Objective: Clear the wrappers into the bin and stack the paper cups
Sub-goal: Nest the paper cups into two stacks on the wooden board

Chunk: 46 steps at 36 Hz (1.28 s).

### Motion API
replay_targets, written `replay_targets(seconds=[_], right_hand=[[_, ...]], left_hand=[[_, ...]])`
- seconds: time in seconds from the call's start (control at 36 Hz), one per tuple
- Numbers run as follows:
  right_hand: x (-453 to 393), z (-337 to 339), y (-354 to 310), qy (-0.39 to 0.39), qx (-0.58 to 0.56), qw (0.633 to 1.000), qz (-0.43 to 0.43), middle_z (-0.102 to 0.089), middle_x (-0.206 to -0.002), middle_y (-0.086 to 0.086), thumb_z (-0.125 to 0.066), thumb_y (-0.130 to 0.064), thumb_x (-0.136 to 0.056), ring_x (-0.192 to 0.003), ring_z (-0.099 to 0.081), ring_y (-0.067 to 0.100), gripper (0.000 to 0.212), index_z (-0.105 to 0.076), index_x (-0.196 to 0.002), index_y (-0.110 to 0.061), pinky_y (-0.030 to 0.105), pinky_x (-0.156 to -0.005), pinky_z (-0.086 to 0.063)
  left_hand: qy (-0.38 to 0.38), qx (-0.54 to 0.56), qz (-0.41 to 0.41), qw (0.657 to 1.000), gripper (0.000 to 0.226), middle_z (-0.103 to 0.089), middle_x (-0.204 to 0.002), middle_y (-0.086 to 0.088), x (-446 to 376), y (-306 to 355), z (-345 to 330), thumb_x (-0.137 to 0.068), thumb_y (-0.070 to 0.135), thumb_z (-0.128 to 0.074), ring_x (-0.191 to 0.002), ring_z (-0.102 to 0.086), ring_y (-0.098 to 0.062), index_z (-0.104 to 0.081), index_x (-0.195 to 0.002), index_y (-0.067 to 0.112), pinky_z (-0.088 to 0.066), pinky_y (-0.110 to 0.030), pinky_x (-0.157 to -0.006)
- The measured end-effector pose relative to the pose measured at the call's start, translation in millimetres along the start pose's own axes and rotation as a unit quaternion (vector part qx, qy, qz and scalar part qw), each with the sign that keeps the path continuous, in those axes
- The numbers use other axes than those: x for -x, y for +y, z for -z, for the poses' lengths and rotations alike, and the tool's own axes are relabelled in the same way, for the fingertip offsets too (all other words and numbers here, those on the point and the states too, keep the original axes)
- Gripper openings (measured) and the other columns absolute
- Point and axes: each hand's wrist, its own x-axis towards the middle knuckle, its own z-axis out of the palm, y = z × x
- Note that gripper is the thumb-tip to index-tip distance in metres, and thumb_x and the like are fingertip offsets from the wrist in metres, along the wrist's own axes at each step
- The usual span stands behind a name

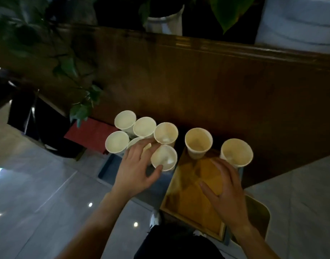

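A: The left hand (136,165) was spread open among the cluster of six paper cups (144,127), left of the wooden tray (171,191), thumb and fingers flanking the nearest cup (164,157) without gripping it.

B: Packed that tightly, a careless reach could have toppled the neighbouring cups.

A: Two more cups (198,143) stood at the tray's far end. The right hand (225,189) hovered open over the tray, holding nothing.

B: Wrappers or bin?

A: I couldn't see either. Only plants (80,101) beyond the tray.
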Motion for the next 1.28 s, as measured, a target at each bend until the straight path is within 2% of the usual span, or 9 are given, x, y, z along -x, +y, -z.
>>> replay_targets(seconds=[0.11, 0.25, 0.42, 0.5, 0.58, 0.75, 0.89, 1.14, 1.28], right_hand=[[-2.8, -18.7, -3.9, -0.044, 0.009, 0.999, 0.006, -0.030, -0.136, -0.025, -0.051, -0.066, -0.079, -0.122, -0.028, -0.005, 0.060, -0.019, -0.129, -0.064, 0.030, -0.098, -0.032], [-8.0, -46.0, -12.4, -0.070, 0.043, 0.997, 0.011, -0.030, -0.144, -0.022, -0.063, -0.056, -0.082, -0.122, -0.034, -0.002, 0.069, -0.013, -0.129, -0.068, 0.028, -0.088, -0.036], [-18.1, -75.3, -27.1, -0.052, 0.073, 0.996, 0.020, -0.030, -0.150, -0.011, -0.067, -0.055, -0.078, -0.133, -0.038, 0.011, 0.080, -0.021, -0.144, -0.045, 0.029, -0.095, -0.044], [-26.2, -86.6, -37.4, -0.037, 0.076, 0.996, 0.020, -0.027, -0.152, -0.007, -0.059, -0.068, -0.074, -0.137, -0.031, 0.012, 0.085, -0.019, -0.145, -0.042, 0.026, -0.098, -0.037], [-35.3, -96.9, -44.0, -0.025, 0.086, 0.996, 0.008, -0.025, -0.153, -0.005, -0.057, -0.074, -0.071, -0.139, -0.026, 0.011, 0.093, -0.019, -0.147, -0.037, 0.024, -0.100, -0.030], [-47.3, -114.5, -48.1, -0.028, 0.084, 0.996, -0.026, -0.022, -0.150, -0.008, -0.081, -0.047, -0.068, -0.137, -0.028, 0.016, 0.101, -0.016, -0.145, -0.039, 0.027, -0.099, -0.033], [-50.4, -121.9, -49.8, -0.037, 0.109, 0.993, -0.020, -0.022, -0.149, -0.007, -0.081, -0.048, -0.066, -0.136, -0.028, 0.017, 0.104, -0.014, -0.144, -0.042, 0.034, -0.102, -0.039], [-54.5, -136.3, -52.3, -0.026, 0.125, 0.992, -0.014, -0.028, -0.148, -0.006, -0.082, -0.036, -0.069, -0.134, -0.031, 0.016, 0.099, -0.017, -0.144, -0.043, 0.031, -0.103, -0.036], [-55.1, -139.0, -49.9, -0.011, 0.104, 0.993, -0.047, -0.029, -0.147, -0.009, -0.081, -0.037, -0.067, -0.131, -0.036, 0.015, 0.098, -0.018, -0.141, -0.048, 0.028, -0.096, -0.039]], left_hand=[[-0.012, -0.022, 0.033, 0.999, 0.066, -0.041, -0.146, -0.002, 10.6, -22.0, 9.6, -0.085, 0.056, -0.058, -0.135, -0.037, -0.021, -0.044, -0.141, 0.024, -0.032, -0.035, -0.105], [-0.027, -0.053, 0.036, 0.998, 0.070, -0.040, -0.144, -0.003, 20.0, -50.6, 18.4, -0.080, 0.053, -0.066, -0.133, -0.036, -0.023, -0.044, -0.140, 0.023, -0.033, -0.037, -0.100], [-0.059, -0.053, 0.028, 0.996, 0.075, -0.043, -0.144, -0.010, 16.2, -79.6, 18.8, -0.080, 0.060, -0.057, -0.132, -0.035, -0.031, -0.043, -0.142, 0.022, -0.036, -0.050, -0.102], [-0.087, -0.075, 0.017, 0.993, 0.078, -0.042, -0.146, -0.011, 6.9, -91.4, 13.4, -0.077, 0.064, -0.060, -0.134, -0.035, -0.035, -0.043, -0.143, 0.024, -0.033, -0.057, -0.105], [-0.109, -0.086, 0.023, 0.990, 0.083, -0.037, -0.149, -0.008, -6.3, -98.5, 7.3, -0.075, 0.072, -0.050, -0.137, -0.033, -0.034, -0.038, -0.145, 0.028, -0.029, -0.058, -0.109], [-0.124, -0.084, 0.011, 0.989, 0.088, -0.043, -0.143, -0.007, -23.1, -105.2, -7.5, -0.070, 0.072, -0.060, -0.129, -0.041, -0.035, -0.034, -0.141, 0.029, -0.033, -0.061, -0.106], [-0.141, -0.081, -0.008, 0.987, 0.091, -0.040, -0.145, -0.007, -29.3, -112.8, -16.8, -0.068, 0.072, -0.062, -0.131, -0.039, -0.035, -0.029, -0.142, 0.030, -0.028, -0.063, -0.108], [-0.165, -0.056, -0.045, 0.984, 0.089, -0.027, -0.152, -0.004, -29.8, -118.9, -20.5, -0.077, 0.066, -0.060, -0.136, -0.035, -0.033, -0.008, -0.142, 0.036, -0.021, -0.060, -0.111], [-0.165, -0.052, -0.062, 0.983, 0.087, -0.022, -0.154, -0.002, -28.6, -120.7, -20.3, -0.079, 0.062, -0.059, -0.137, -0.035, -0.032, -0.009, -0.146, 0.036, -0.023, -0.059, -0.110]])
